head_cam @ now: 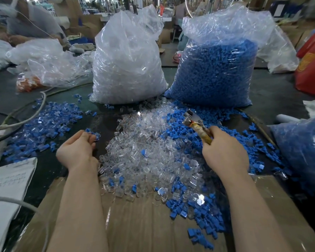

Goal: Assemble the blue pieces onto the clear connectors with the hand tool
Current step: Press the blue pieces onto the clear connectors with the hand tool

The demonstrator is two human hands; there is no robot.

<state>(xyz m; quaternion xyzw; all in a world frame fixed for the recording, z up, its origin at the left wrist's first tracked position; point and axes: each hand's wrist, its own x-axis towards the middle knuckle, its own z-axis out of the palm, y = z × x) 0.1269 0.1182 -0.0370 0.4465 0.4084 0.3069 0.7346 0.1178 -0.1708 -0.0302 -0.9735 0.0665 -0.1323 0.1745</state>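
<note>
A heap of clear connectors point(149, 142) lies in the middle of the table, with loose blue pieces point(231, 131) spread to its right and front. My right hand point(224, 151) grips the handles of a plier-like hand tool point(195, 124), its metal head raised over the heap's right edge. My left hand point(78, 144) hovers left of the heap, fingers curled around a blue-and-clear part point(94, 134) at its fingertips. A pile of assembled blue-and-clear parts point(49, 122) lies further left.
Two tall plastic bags stand at the back: one of clear connectors point(127, 66), one of blue pieces point(216, 73). Another bag of blue pieces point(305, 151) sits at the right. Cardboard point(149, 224) lies in front, paper point(9, 180) and cables point(31, 115) at left.
</note>
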